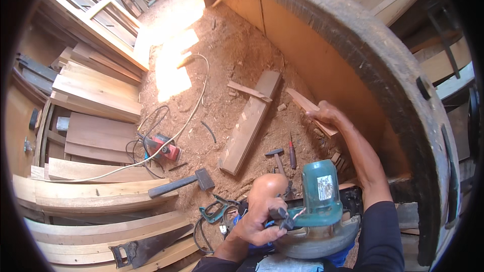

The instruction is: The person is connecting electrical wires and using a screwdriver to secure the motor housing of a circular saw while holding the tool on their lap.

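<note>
- Head view: left hand clenched around the dark handle of a green circular saw, low near the body.
- Right hand grips a thin wood strip, reaching toward the sawdust floor.

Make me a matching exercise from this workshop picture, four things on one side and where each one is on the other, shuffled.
Things:
1. teal circular saw
2. wood strip
3. sledgehammer
4. handsaw

Places:
A. lying on the stacked planks at lower left
B. gripped by the left hand
C. on the sawdust floor, beside the planks
D. held by the right hand

Pairs: 1-B, 2-D, 3-C, 4-A
</note>
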Action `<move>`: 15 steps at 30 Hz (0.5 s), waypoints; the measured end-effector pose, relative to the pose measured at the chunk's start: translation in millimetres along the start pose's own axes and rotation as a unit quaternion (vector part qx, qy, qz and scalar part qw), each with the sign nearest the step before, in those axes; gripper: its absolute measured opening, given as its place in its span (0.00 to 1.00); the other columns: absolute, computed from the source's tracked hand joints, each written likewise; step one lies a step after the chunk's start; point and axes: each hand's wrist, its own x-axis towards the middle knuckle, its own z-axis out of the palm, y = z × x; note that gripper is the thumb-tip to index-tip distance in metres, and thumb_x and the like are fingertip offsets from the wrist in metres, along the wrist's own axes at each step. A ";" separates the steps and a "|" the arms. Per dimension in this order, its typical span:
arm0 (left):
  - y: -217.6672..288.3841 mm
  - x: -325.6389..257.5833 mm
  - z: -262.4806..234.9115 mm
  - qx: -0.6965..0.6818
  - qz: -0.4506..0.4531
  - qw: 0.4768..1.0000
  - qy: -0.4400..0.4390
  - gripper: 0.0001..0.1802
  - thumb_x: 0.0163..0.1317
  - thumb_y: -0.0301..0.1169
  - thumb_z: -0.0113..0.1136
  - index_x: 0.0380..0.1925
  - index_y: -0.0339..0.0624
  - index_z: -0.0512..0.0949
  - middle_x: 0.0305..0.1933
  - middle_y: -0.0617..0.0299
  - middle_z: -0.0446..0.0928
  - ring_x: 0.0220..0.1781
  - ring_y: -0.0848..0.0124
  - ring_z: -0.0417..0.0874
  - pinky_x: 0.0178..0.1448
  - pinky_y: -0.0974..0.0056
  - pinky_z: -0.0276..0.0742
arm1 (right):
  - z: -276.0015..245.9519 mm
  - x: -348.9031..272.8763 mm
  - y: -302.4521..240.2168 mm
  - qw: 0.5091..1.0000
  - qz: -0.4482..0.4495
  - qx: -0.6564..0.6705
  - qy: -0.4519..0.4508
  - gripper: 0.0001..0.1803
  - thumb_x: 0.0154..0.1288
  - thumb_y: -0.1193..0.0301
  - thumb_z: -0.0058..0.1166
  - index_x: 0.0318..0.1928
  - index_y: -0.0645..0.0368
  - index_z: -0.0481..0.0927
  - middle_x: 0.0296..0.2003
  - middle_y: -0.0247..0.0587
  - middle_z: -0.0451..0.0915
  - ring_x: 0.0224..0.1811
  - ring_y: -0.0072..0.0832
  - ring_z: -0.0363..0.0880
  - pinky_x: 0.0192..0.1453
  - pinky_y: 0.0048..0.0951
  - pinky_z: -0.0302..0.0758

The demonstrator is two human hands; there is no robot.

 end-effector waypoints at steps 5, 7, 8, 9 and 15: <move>-5.7 -7.3 -0.9 0.090 -0.032 0.995 0.024 0.21 0.64 0.39 0.67 0.49 0.39 0.74 0.47 0.52 0.75 0.49 0.58 0.76 0.59 0.52 0.70 | -78.2 -49.1 -63.2 0.963 -0.214 0.142 0.080 0.32 0.63 0.62 0.67 0.62 0.71 0.79 0.55 0.53 0.84 0.60 0.34 0.81 0.66 0.35 0.75; -8.8 -5.0 -0.1 0.114 -0.022 0.992 0.047 0.22 0.63 0.41 0.67 0.48 0.37 0.75 0.50 0.48 0.75 0.51 0.52 0.75 0.62 0.50 0.69 | -104.3 -90.2 -108.2 0.857 -0.353 0.353 0.127 0.29 0.64 0.72 0.61 0.65 0.70 0.76 0.58 0.57 0.83 0.60 0.42 0.82 0.66 0.36 0.76; -13.5 -7.9 -4.1 0.120 -0.004 0.991 0.063 0.21 0.63 0.40 0.68 0.48 0.37 0.76 0.49 0.49 0.75 0.51 0.53 0.75 0.61 0.51 0.70 | -113.7 -116.2 -138.7 0.843 -0.362 0.356 0.179 0.30 0.65 0.76 0.57 0.68 0.68 0.74 0.58 0.54 0.83 0.59 0.40 0.83 0.66 0.36 0.77; -17.1 -11.5 -8.2 0.128 0.014 0.989 0.079 0.21 0.62 0.39 0.68 0.48 0.36 0.76 0.49 0.49 0.75 0.51 0.54 0.75 0.61 0.53 0.70 | -123.4 -148.9 -166.8 0.825 -0.370 0.361 0.228 0.31 0.65 0.80 0.54 0.70 0.66 0.72 0.59 0.52 0.83 0.58 0.39 0.83 0.66 0.35 0.77; -24.2 -12.2 -10.9 0.145 0.009 0.987 0.072 0.19 0.65 0.38 0.67 0.48 0.37 0.76 0.42 0.55 0.76 0.44 0.59 0.76 0.53 0.57 0.72 | -162.1 -303.9 -192.9 0.629 -0.491 0.337 0.500 0.26 0.70 0.75 0.53 0.68 0.66 0.74 0.49 0.46 0.84 0.51 0.31 0.83 0.59 0.29 0.78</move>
